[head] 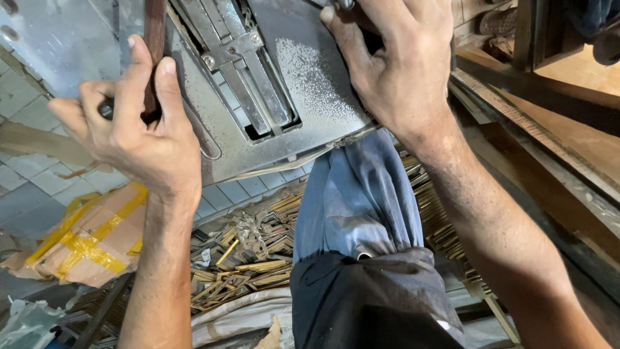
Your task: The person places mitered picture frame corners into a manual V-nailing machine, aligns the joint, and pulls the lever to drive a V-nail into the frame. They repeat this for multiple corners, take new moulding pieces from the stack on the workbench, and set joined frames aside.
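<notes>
A narrow dark brown wooden strip (154, 45) is gripped by the left hand (132, 126), the thumb and forefinger pinched on either side of it and the remaining fingers curled around a small dark object that cannot be made out. The strip is held upright against the left part of a dusty grey metal machine plate (310, 84), which is speckled with fine pale dust. In the middle of the plate a slotted opening with steel rails and a bolted bracket (239, 71) is seen. The right hand (397, 68) is laid on the upper right corner of the plate, fingers bent over something dark at the top edge; whether anything is clasped there cannot be told. The two hands are kept well apart, one at each side of the plate.

Beneath the plate a blue cloth sleeve (355, 194) hangs down into a black fabric bag (374, 304). Around it a heap of short gilded and brown moulding offcuts (252, 258) is piled. To the left, a flattened cardboard piece bound with yellow tape (90, 239) lies on a pale tiled floor (26, 174). On the right, wooden beams (555, 129) are seen.
</notes>
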The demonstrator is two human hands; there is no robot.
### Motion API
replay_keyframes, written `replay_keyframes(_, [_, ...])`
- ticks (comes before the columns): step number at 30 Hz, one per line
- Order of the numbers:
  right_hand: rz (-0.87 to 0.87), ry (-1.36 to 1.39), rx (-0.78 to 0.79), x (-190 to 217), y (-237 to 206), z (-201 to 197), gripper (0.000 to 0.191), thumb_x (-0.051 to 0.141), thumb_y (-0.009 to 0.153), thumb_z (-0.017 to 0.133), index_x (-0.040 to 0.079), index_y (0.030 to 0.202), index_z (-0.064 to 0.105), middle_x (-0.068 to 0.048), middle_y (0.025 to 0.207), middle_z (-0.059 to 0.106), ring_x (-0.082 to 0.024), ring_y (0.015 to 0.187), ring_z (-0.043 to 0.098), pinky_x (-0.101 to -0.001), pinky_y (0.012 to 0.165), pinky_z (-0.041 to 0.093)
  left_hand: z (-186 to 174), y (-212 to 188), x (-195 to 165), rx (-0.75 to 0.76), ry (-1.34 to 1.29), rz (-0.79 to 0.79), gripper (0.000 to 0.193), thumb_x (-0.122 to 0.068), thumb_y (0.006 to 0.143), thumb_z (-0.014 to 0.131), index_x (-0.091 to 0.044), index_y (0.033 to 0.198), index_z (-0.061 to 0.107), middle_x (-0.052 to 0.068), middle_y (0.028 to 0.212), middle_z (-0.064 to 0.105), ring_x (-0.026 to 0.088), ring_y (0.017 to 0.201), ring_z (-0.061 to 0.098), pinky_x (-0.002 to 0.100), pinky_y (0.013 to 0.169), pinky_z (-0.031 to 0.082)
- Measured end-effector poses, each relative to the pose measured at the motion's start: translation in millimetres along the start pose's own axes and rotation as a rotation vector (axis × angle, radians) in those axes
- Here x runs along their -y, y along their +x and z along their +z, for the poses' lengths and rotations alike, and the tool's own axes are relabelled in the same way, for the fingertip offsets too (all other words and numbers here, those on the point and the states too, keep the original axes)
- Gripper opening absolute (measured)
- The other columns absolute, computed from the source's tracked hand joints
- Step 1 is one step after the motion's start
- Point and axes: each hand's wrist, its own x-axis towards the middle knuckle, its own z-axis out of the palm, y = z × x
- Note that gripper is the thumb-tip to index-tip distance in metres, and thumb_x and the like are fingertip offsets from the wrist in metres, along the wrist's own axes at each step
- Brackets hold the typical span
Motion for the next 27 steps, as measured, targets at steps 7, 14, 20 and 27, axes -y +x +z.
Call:
replay_keyframes(7, [-0.016,-0.025,-0.018,1.3,5.2,-0.7,0.023,0.005,0.101,0.078,0.002,0.121,0.066,-0.011,0.114,0.061,-0.029,0.109,0.055,-0.043,0.094,0.045,2.5,6.6,-4.9,-0.057,0.029,0.004,0.026,-0.025,0.106,0.084,-0.015,0.129,0.079,0.0,0.089,0.046,0.023,0.098,0.042,0.04,0.088,0.037])
replay_keyframes(14, [-0.014,-0.022,-0.036,7.0,15.6,-1.8,0.029,0.004,0.098,0.082,0.0,0.119,0.063,-0.013,0.115,0.062,-0.031,0.109,0.056,-0.0437,0.092,0.046,9.6,2.7,-0.2,-0.061,0.017,-0.055,0.028,-0.029,0.103,0.083,-0.02,0.129,0.08,-0.001,0.091,0.049,0.022,0.1,0.043,0.04,0.091,0.038])
replay_keyframes(20, [-0.011,-0.021,-0.028,11.2,17.0,-7.3,0.037,0.006,0.095,0.083,-0.001,0.123,0.06,-0.012,0.113,0.064,-0.032,0.107,0.057,-0.0463,0.094,0.045,13.3,4.7,-0.7,-0.064,-0.02,-0.106,0.027,-0.034,0.101,0.089,-0.023,0.125,0.083,-0.003,0.084,0.048,0.022,0.095,0.042,0.039,0.086,0.036])
replay_keyframes(27, [0.163,0.343,-0.208,-0.5,44.6,-27.5,0.023,0.017,0.108,0.06,0.002,0.125,0.063,-0.011,0.116,0.066,-0.019,0.104,0.063,-0.0344,0.09,0.053,5.6,23.2,-15.2,-0.078,-0.006,-0.173,0.026,-0.036,0.095,0.09,-0.025,0.118,0.084,-0.001,0.078,0.052,0.024,0.086,0.043,0.04,0.078,0.034])
